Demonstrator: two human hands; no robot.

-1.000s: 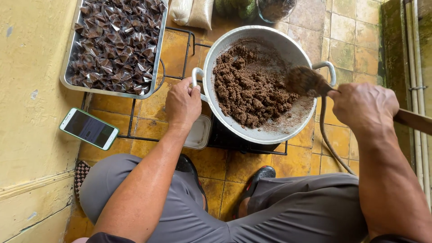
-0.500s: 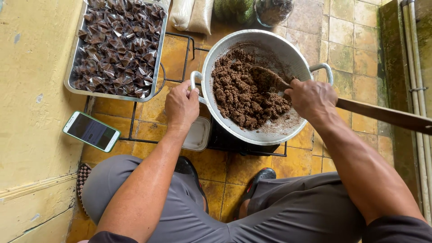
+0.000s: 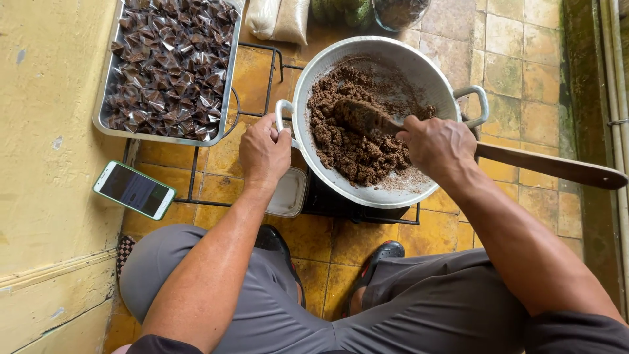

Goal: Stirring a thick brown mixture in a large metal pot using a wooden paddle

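A wide metal pan sits on a dark burner over the yellow tiled floor and holds a crumbly brown mixture. My left hand grips the pan's left handle. My right hand is closed around a long wooden paddle. The paddle's blade is buried in the brown mixture near the pan's middle, and its handle sticks out to the right past the pan's rim.
A metal tray of several small wrapped brown pieces lies at the upper left on a black wire rack. A phone rests on the yellow ledge at left. Plastic bags and a jar lie behind the pan. My knees are below.
My right hand has swept the paddle from the pan's right rim leftward into the middle of the mixture. My left hand has stayed on the handle.
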